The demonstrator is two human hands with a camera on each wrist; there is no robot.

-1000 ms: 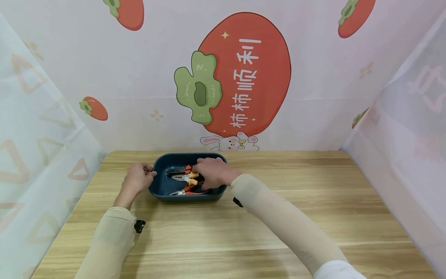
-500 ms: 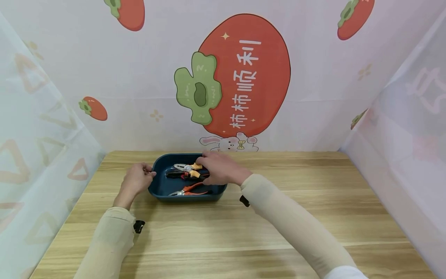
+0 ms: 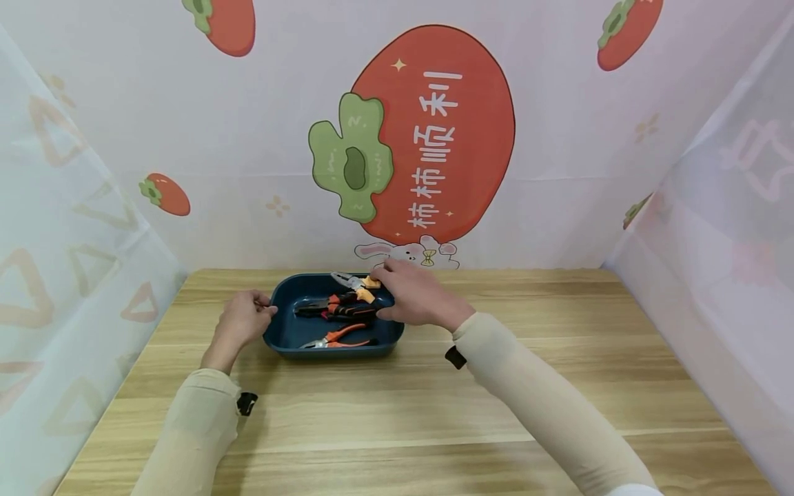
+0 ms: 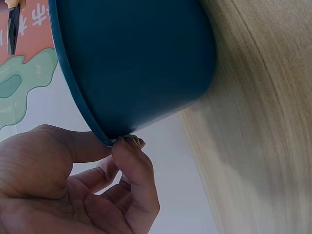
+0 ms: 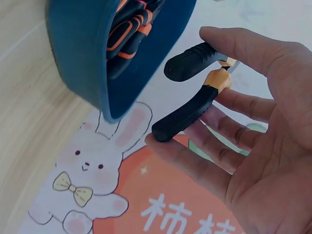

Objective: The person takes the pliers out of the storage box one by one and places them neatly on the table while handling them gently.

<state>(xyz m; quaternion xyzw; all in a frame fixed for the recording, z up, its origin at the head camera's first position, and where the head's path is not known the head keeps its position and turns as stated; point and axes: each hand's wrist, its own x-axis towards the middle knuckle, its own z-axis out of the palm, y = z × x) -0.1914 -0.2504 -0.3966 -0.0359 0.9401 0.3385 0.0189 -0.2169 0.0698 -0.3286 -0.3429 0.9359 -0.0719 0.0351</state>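
Note:
A dark blue plastic bin [image 3: 331, 353] stands on the table, with several pliers inside. My left hand [image 3: 242, 320] pinches the bin's left rim between thumb and fingers, as the left wrist view confirms on the bin's wall [image 4: 136, 58]. Above the far right side of the bin, my right hand [image 3: 418, 296] holds pliers with yellow-and-black handles [image 5: 187, 114], their metal head pointing left. Thumb and fingers lie on the two spread handles. Down in the bin lie orange-handled pliers [image 3: 338, 336] near the front and black-and-orange pliers [image 3: 347, 313] in the middle, partly overlapping others.
The wood-grain table [image 3: 384, 420] reaches out in front of the bin and to its right. Close behind the bin rises a cloth backdrop [image 3: 248, 138] printed with persimmons and a rabbit. Cloth walls flank both sides.
My right hand has moved right and up, lifting the yellow-and-black pliers off the others and out toward the bin's far rim. My left hand stays on the left rim.

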